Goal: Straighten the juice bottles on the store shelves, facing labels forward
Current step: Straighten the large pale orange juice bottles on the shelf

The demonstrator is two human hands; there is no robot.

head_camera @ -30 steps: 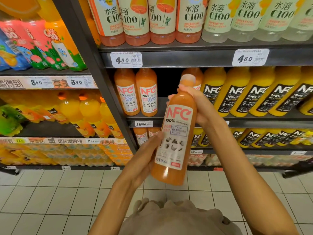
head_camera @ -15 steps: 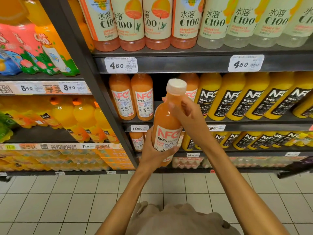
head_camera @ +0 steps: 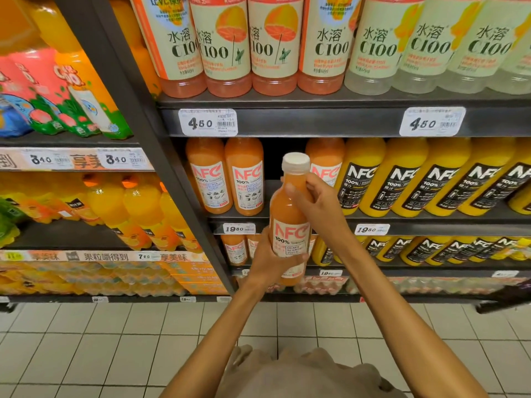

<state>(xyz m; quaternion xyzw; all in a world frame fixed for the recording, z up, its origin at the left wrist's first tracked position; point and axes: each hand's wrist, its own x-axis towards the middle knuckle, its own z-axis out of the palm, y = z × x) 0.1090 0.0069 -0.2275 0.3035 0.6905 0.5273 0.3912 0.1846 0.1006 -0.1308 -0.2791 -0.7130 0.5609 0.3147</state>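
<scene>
Two bare hands are holding one tall pinkish-orange plastic guava juice bottle (head_camera: 290,222) with a white screw cap, upright in the air just in front of the dark metal shelf edge (head_camera: 287,228) carrying the 19.50 price tags. The left hand (head_camera: 268,261) is cupping the bottle's lower part, its thumb curling over the white NFC label, which is facing the camera. The right hand (head_camera: 311,201) is gripping the shoulder just under the cap, fingers wrapping round it. Behind the bottle, on that shelf, a dark gap is showing between two matching guava bottles (head_camera: 227,175) to the left and one more (head_camera: 326,162) to the right. Further right of the bottle, yellow black-labelled juice bottles (head_camera: 402,176) are standing in a leaning row.
</scene>
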